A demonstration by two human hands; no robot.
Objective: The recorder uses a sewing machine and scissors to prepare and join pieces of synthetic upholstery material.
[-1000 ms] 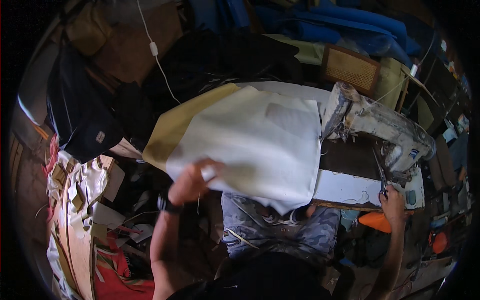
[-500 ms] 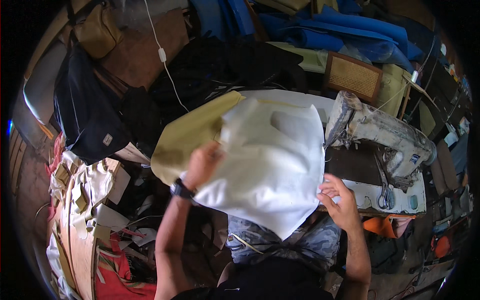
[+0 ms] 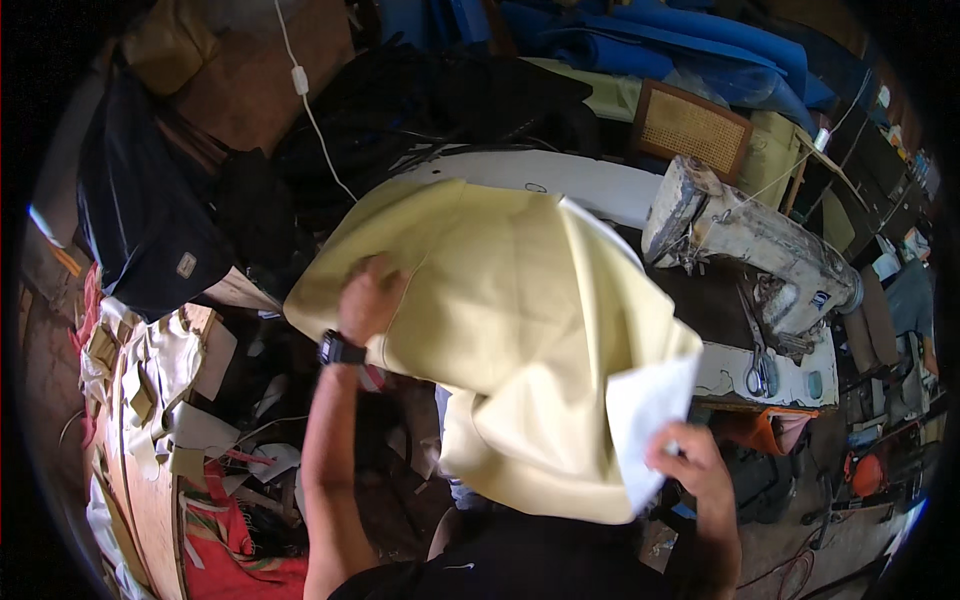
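A large sheet of pale yellow material (image 3: pixel 510 330) with a white underside is draped over the sewing table (image 3: pixel 560 180) and hangs down toward my lap. My left hand (image 3: pixel 368 298), a black watch on its wrist, grips the sheet's left part near its upper edge. My right hand (image 3: pixel 690 462) holds the lower right corner, where the white underside is folded outward. An old white sewing machine (image 3: pixel 745 240) stands just right of the sheet.
Scissors (image 3: pixel 757 362) lie on the table's right end under the machine. A dark bag (image 3: pixel 150 220) and fabric scraps (image 3: pixel 160 400) lie on the left. A wicker-panel frame (image 3: pixel 690 125) and blue rolled material (image 3: pixel 700 40) are behind. A white cable (image 3: pixel 300 80) hangs at top.
The sheet has been flipped, so its yellow side now faces up instead of the white. My right hand came from the table's right end to the sheet's lower right corner.
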